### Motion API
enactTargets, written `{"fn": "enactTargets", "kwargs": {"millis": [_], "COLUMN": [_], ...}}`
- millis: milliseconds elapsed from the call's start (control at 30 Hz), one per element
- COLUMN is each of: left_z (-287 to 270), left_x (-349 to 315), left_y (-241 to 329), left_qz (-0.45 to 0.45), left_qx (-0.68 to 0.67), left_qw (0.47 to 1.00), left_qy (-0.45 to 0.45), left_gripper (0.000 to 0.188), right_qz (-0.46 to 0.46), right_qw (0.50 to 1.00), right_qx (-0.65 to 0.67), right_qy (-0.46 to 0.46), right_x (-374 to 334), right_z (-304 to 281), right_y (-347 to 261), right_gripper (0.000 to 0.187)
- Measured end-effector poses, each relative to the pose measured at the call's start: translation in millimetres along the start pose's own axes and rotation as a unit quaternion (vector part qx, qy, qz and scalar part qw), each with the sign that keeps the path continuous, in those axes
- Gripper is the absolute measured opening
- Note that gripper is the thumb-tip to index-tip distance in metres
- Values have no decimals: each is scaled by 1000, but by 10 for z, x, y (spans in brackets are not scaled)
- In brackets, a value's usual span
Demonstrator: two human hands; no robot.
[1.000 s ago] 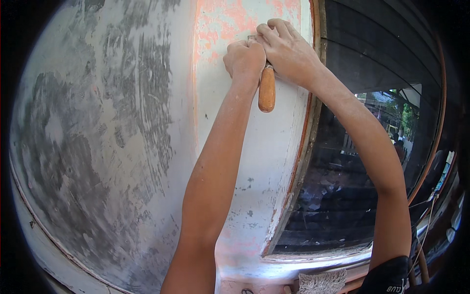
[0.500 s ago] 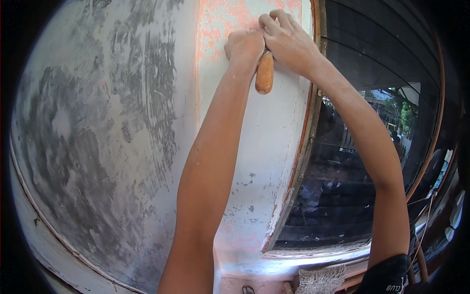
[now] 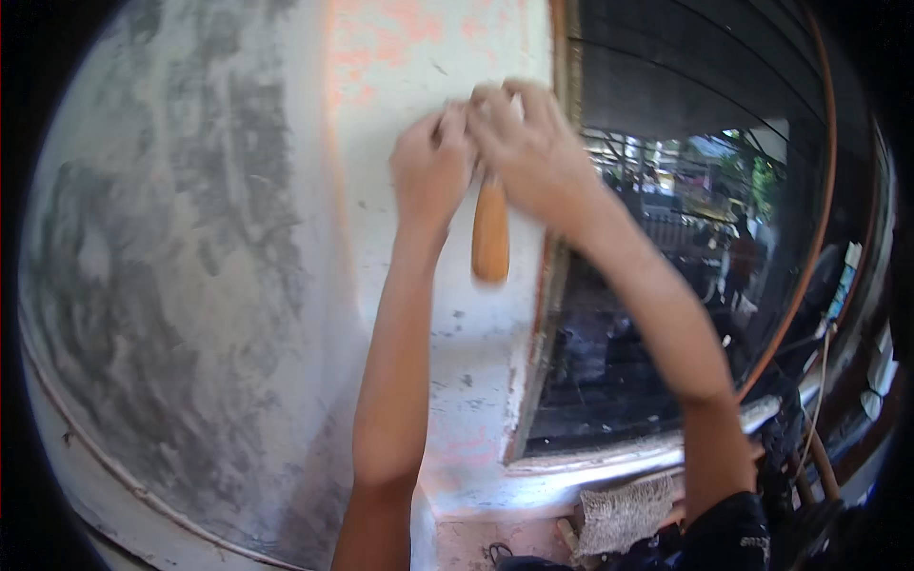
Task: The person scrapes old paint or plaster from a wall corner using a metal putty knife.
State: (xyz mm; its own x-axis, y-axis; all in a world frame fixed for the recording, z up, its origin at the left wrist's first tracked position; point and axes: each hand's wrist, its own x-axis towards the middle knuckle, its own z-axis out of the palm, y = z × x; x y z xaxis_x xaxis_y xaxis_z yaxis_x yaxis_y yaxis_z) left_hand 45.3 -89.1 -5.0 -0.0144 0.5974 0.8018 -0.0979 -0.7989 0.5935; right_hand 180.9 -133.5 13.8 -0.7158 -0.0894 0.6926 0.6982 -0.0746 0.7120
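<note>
Both my hands are raised together against the pale wall strip [image 3: 400, 86], which has pink patches of worn paint. A wooden-handled tool [image 3: 490, 233] hangs between them, its rounded handle pointing down. The head of the tool is hidden behind my fingers. My left hand [image 3: 433, 167] is closed with curled fingers at the tool's left side. My right hand [image 3: 528, 143] is bent over the top of the tool from the right, its fingers closed and slightly blurred. The two hands touch at the fingertips.
A grey, patchy plastered wall [image 3: 181, 285] spreads along the left. To the right, a dark window pane [image 3: 657, 362] reflects a yard, with a worn wooden frame [image 3: 562, 190] beside my right hand. Below lie a shaggy mat [image 3: 624, 514] and a sandal [image 3: 499, 554].
Both hands and the wooden-handled tool sit lower in the picture than before. The view has shifted too, and more of the pink-patched wall shows above my hands.
</note>
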Motion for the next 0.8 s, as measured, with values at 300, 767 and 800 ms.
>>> {"fn": "enactTargets", "kwargs": {"millis": [300,767,800], "left_z": [103,1036,1087], "left_x": [-2371,-3588,-3619], "left_y": [-927,-1402,-1452], "left_qz": [-88,-252,-270], "left_qx": [-11,-93,-108], "left_qw": [991,910,907], "left_qy": [-103,-315,-304], "left_gripper": [27,36,36], "right_qz": [291,820,820], "right_qw": [889,238,232], "right_qx": [305,508,498], "right_qy": [-180,-115,-163], "right_x": [-1938,-3120,-3104], "right_z": [-1180,-2371,-2401], "right_y": [-1683,-2200,-2097], "right_gripper": [55,40,39]}}
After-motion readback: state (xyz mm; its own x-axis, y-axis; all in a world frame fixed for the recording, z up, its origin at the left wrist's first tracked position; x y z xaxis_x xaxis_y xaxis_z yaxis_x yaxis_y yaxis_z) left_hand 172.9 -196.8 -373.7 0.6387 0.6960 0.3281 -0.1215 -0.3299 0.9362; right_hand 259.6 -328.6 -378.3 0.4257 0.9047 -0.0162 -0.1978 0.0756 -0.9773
